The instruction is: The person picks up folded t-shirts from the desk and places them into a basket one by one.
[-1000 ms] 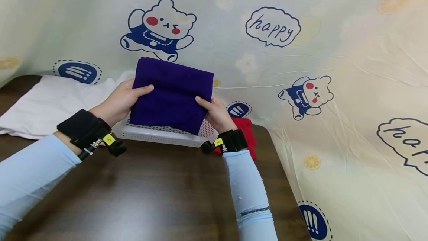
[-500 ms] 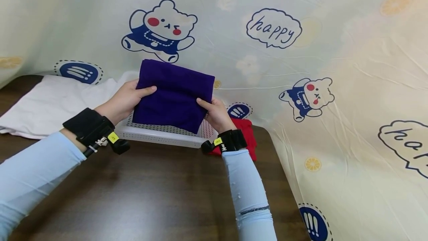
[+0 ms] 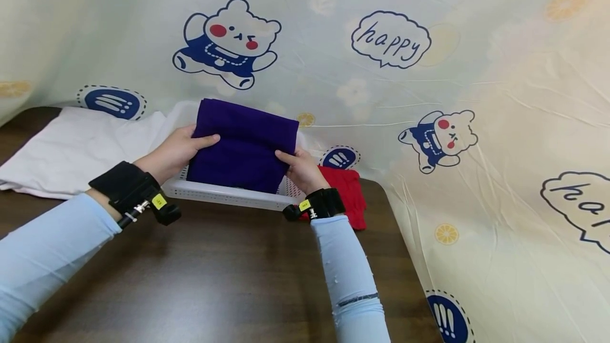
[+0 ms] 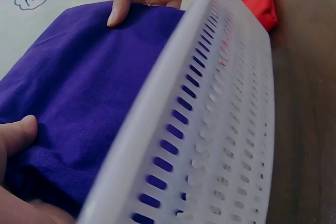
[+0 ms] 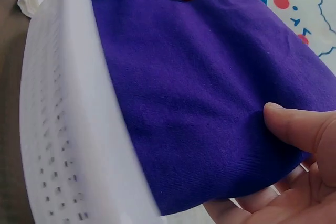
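A folded purple cloth (image 3: 245,147) is held between both hands, its lower edge down inside a white perforated plastic basket (image 3: 229,195). The left hand (image 3: 173,152) grips its left side, thumb on top. On the opposite side the right hand (image 3: 302,169) pinches the edge, thumb above and fingers beneath, as the right wrist view shows around the cloth (image 5: 199,93). From the left wrist, the slotted basket wall (image 4: 184,114) stands close in front of the cloth.
White fabric (image 3: 86,147) lies on the brown table (image 3: 214,274) left of the basket. Red fabric (image 3: 350,195) is at the basket's right, near the table edge. A printed curtain (image 3: 324,68) hangs behind.
Both hands have lowered the purple cloth, so its bottom edge now drops behind the basket's front rim. The right hand has also shifted slightly left.
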A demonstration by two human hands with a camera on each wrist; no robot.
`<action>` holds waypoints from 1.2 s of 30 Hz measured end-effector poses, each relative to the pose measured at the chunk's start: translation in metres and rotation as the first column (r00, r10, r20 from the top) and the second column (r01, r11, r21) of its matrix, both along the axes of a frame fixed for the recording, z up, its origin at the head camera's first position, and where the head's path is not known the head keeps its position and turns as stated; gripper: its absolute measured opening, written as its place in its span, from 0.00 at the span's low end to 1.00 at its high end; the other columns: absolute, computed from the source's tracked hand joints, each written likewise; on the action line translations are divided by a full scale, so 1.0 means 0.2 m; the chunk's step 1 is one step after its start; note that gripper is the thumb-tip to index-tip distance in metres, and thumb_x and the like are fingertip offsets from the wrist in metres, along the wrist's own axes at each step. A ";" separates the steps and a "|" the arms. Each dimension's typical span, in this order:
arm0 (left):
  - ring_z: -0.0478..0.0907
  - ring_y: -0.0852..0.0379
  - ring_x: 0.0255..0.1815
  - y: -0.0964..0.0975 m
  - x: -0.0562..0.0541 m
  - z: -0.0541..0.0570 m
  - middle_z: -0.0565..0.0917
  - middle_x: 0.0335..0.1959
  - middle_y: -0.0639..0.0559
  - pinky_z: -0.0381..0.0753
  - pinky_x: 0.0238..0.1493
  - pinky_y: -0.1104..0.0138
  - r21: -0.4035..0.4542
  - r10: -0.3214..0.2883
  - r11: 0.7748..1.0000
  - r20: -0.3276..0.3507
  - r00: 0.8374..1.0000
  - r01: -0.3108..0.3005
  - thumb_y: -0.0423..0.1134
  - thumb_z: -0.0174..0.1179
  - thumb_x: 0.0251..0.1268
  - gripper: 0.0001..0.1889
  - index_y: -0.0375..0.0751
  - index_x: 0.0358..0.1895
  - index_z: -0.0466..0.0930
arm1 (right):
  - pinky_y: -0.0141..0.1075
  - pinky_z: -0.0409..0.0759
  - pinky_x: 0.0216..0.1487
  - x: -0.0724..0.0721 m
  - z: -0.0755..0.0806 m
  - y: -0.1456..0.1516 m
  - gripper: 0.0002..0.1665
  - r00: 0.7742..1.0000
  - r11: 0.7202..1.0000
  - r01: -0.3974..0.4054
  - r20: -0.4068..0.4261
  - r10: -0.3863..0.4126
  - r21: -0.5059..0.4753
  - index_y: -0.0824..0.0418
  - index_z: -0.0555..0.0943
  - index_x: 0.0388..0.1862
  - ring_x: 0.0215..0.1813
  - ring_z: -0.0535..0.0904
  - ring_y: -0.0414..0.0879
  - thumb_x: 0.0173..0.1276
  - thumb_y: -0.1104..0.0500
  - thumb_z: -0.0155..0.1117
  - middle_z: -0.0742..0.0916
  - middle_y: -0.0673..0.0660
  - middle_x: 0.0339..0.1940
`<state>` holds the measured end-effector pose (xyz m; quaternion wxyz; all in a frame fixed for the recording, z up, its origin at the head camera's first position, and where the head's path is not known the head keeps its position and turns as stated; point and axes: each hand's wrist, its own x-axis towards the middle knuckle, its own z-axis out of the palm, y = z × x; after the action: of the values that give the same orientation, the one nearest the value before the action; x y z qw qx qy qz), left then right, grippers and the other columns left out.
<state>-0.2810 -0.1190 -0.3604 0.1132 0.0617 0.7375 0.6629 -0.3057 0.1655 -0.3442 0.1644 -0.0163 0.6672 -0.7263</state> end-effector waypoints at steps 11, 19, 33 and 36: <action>0.61 0.39 0.74 -0.01 0.03 -0.06 0.60 0.77 0.33 0.62 0.73 0.49 -0.016 -0.039 0.999 -0.003 0.999 0.039 0.50 0.48 0.82 0.36 0.32 0.81 0.48 | 0.48 0.72 0.71 0.01 -0.07 0.01 0.24 0.999 0.999 -0.038 0.032 0.038 0.018 0.64 0.74 0.70 0.63 0.78 0.51 0.76 0.67 0.58 0.80 0.60 0.68; 0.64 0.40 0.72 -0.02 0.02 -0.09 0.62 0.76 0.31 0.68 0.69 0.53 -0.014 -0.037 0.999 0.015 0.999 0.037 0.45 0.49 0.82 0.34 0.28 0.79 0.49 | 0.49 0.74 0.69 0.01 -0.13 0.02 0.22 0.998 0.999 -0.031 0.060 0.031 0.009 0.64 0.77 0.67 0.61 0.80 0.50 0.76 0.66 0.59 0.82 0.58 0.66; 0.53 0.30 0.77 -0.05 0.00 -0.11 0.51 0.78 0.26 0.58 0.73 0.38 -0.032 -0.042 0.998 0.155 0.987 0.047 0.34 0.47 0.77 0.37 0.24 0.79 0.39 | 0.52 0.74 0.68 -0.01 -0.18 0.01 0.22 0.994 0.994 -0.031 0.106 0.020 0.103 0.60 0.78 0.67 0.60 0.81 0.53 0.75 0.65 0.61 0.83 0.58 0.64; 0.50 0.29 0.78 -0.06 0.00 -0.12 0.49 0.79 0.25 0.56 0.73 0.36 -0.031 -0.059 0.997 0.166 0.984 0.065 0.33 0.45 0.78 0.37 0.25 0.79 0.36 | 0.53 0.73 0.68 -0.01 -0.18 0.01 0.22 0.993 0.992 -0.039 0.116 0.025 0.118 0.61 0.78 0.67 0.60 0.80 0.54 0.75 0.65 0.60 0.83 0.59 0.64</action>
<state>-0.2812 -0.1307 -0.3835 0.1958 0.0275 0.7354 0.6482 -0.3074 0.1671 -0.3809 0.2145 0.0246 0.6987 -0.6820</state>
